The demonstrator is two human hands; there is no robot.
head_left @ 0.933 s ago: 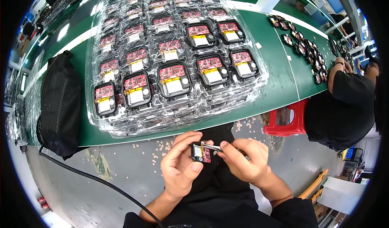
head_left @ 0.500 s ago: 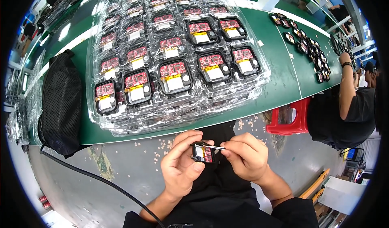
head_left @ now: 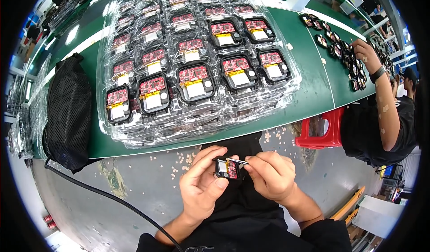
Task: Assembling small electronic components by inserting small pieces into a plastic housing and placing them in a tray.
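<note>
In my left hand (head_left: pixel 202 185) is a small black device housing (head_left: pixel 227 169) with a red circuit board, a pale battery block and a yellow strip inside. The fingers and thumb clasp it by its edges above my lap. My right hand (head_left: pixel 273 176) pinches a thin metal tool (head_left: pixel 238 161), probably tweezers. Its tip reaches over the top of the housing, near the yellow strip; whether it touches cannot be made out. Beyond my hands, a stack of clear plastic trays (head_left: pixel 179 126) holds several similar housings (head_left: pixel 195 82) in its pockets.
The trays stand on a green table (head_left: pixel 309 88). At left lies a black mesh bag (head_left: pixel 67 113), with a black cable (head_left: pixel 112 202) running past my left arm. A co-worker's hand (head_left: pixel 366 55) is over a pile of housings (head_left: pixel 345 57) beside a red stool (head_left: pixel 320 131).
The tool's tip has shifted slightly over the housing, which has tilted a little. The co-worker's arm has swung left toward the pile. My view has moved slightly.
</note>
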